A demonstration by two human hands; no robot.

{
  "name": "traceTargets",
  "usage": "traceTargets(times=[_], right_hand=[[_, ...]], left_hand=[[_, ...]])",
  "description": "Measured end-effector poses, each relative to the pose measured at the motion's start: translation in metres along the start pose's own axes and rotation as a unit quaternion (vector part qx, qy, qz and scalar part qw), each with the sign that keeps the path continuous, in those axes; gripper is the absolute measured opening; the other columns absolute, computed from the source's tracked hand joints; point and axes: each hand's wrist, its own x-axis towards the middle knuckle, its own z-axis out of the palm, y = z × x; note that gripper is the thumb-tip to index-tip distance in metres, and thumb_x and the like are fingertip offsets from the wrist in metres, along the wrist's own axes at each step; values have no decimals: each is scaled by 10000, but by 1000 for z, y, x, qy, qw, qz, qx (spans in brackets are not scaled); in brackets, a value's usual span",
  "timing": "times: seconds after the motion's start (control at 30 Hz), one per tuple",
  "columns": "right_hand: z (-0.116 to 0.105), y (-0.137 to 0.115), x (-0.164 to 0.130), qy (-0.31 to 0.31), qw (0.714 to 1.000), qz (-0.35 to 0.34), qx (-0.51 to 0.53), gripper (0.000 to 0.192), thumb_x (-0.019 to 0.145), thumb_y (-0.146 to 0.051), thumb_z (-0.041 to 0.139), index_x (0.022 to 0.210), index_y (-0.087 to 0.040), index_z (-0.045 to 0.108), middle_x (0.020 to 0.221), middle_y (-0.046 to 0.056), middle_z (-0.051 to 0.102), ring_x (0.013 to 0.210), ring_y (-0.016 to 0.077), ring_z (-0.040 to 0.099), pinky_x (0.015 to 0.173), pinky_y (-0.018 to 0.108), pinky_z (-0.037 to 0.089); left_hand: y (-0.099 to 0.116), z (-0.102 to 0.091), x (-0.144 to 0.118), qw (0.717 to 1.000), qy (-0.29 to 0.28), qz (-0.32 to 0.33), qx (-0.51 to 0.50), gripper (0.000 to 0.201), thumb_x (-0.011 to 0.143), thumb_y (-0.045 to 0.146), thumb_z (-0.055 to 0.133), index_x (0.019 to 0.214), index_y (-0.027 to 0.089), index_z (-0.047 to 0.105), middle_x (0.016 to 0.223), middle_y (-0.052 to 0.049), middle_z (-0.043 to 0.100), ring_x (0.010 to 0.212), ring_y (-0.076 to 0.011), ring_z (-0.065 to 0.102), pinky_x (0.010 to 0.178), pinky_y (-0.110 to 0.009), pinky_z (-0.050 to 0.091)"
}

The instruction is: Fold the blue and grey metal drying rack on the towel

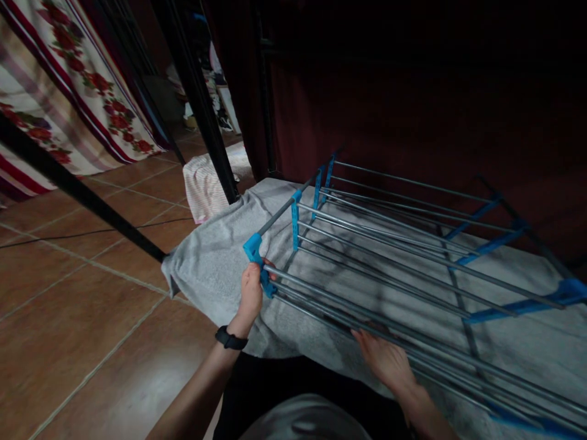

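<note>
A clothes drying rack (367, 226) with grey metal rods and blue plastic joints lies across a bed-like surface covered by a grey cloth (220, 238). My left hand (252, 287), wearing a black wristband (231, 338), is closed around the blue corner joint (265, 275) at the rack's near left end. Further right, my right hand (385, 360) holds the front rods from below. Its fingers pass beneath the rods and are partly hidden by them. More blue joints (499, 305) show at the rack's right end.
Black metal posts (197, 104) rise at the left and back. A dark red curtain (367, 122) hangs behind the rack. A striped cloth (206, 183) hangs near the tiled floor (114, 263), where a black cable (101, 232) runs. A floral curtain (77, 79) is far left.
</note>
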Motion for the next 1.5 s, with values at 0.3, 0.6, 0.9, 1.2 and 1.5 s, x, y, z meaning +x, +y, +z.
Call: traceTargets(times=[0.3, 0.6, 0.9, 1.2, 1.5], right_hand=[[-2, 2, -4, 34, 999, -5, 9, 283, 1015, -266, 422, 1132, -249, 679, 1065, 53, 754, 906, 219, 719, 853, 330, 490], [0, 2, -3, 28, 999, 19, 6, 264, 979, -166, 454, 1110, -252, 666, 1037, 56, 755, 900, 220, 719, 866, 349, 506], [-15, -11, -25, 63, 996, -23, 62, 465, 908, -61, 421, 1304, -231, 596, 1245, 72, 683, 1064, 216, 671, 917, 356, 531], [-111, 4, -27, 173, 964, -119, 161, 551, 883, -54, 421, 1334, -318, 594, 1250, -30, 687, 1074, 149, 673, 890, 250, 560], [-212, 156, -45, 263, 937, 178, 148, 310, 956, -364, 488, 1229, -427, 622, 1273, 28, 633, 1163, 272, 611, 1039, 487, 480]], left_hand=[[6, -6, 2, 999, -29, -10, 18, 536, 881, 695, 447, 848, 192, 630, 632, -12, 633, 624, -177, 603, 613, -296, 486], [9, -15, 4, 996, -10, -11, 93, 621, 811, 770, 482, 647, 188, 627, 615, -46, 644, 622, -195, 605, 623, -313, 507], [9, -15, 3, 998, -43, 17, 41, 570, 929, 662, 373, 957, 183, 681, 910, -71, 689, 842, -213, 639, 743, -315, 498], [53, -8, 30, 992, 50, 112, -37, 466, 851, 660, 536, 984, 231, 659, 927, -29, 668, 859, -198, 624, 840, -343, 512], [129, 8, 75, 997, -1, 53, 54, 196, 805, 474, 660, 862, 300, 729, 821, 57, 736, 824, -213, 653, 884, -472, 522]])
